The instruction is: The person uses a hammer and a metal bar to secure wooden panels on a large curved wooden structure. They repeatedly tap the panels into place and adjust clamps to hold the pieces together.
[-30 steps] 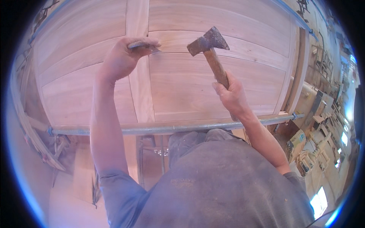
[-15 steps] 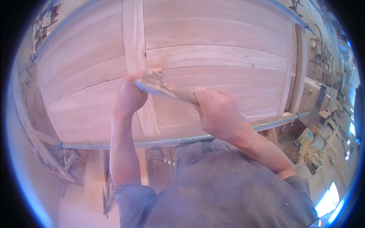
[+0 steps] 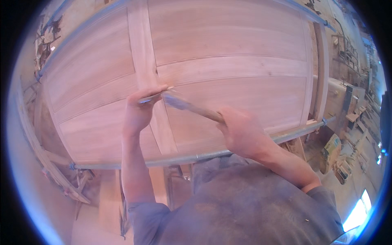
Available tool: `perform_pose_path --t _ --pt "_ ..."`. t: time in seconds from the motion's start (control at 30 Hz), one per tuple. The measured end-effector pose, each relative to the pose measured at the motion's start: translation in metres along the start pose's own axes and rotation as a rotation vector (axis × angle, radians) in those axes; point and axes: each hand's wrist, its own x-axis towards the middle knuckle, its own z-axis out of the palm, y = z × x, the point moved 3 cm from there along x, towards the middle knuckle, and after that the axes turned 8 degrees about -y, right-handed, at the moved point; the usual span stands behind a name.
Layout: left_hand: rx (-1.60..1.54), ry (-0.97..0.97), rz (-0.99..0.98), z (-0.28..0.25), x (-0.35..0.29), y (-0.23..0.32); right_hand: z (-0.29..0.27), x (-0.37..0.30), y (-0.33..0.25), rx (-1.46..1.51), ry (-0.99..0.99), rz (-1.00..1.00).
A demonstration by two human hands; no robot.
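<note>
My right hand (image 3: 241,130) is closed round the wooden handle (image 3: 209,114) of a tool with a bluish, motion-blurred head (image 3: 176,101); its kind cannot be made out. The head points up and left toward my left hand (image 3: 140,110), which pinches a thin, flat, metal-looking plate (image 3: 150,98) seen nearly edge-on. Only a small gap seems to separate the tool's head from the plate. Both hands are over a large pale wooden frame-and-panel piece (image 3: 228,102), near its upright middle rail (image 3: 143,45).
A metal clamp bar (image 3: 204,156) runs along the panel's near edge, another (image 3: 77,32) along its far left. Timber lengths (image 3: 45,163) lean at left. At right stand a carton (image 3: 330,148) and cluttered scraps. A board (image 3: 109,200) lies below the near bar.
The right hand and its tool have moved slightly right and down, away from the plate. The plate now looks turned nearly edge-on. The whole view has shifted a little.
</note>
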Motion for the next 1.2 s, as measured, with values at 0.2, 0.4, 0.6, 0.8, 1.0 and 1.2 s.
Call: perform_pose_path --t 0.2,0.4,0.6,0.8,1.0,1.2 --pt "-0.434 0.267 0.102 -0.05 -0.02 -0.001 0.025 -0.012 0.092 0.069 0.024 0.318" --pt "-0.223 0.381 -0.015 -0.046 0.036 0.016 0.014 0.026 0.137 -0.124 0.214 0.099" --pt "-0.17 0.442 0.033 -0.07 0.096 0.022 0.015 0.056 0.158 -0.17 0.163 0.09" --pt "-0.119 0.475 0.214 -0.136 0.202 0.043 0.017 0.058 0.156 -0.222 0.168 0.059" --pt "0.025 0.211 0.239 -0.152 0.297 0.063 0.009 0.061 0.155 -0.097 0.103 0.117" --pt "0.027 0.063 0.207 -0.15 0.324 0.074 -0.018 0.075 0.164 0.241 0.092 0.175"
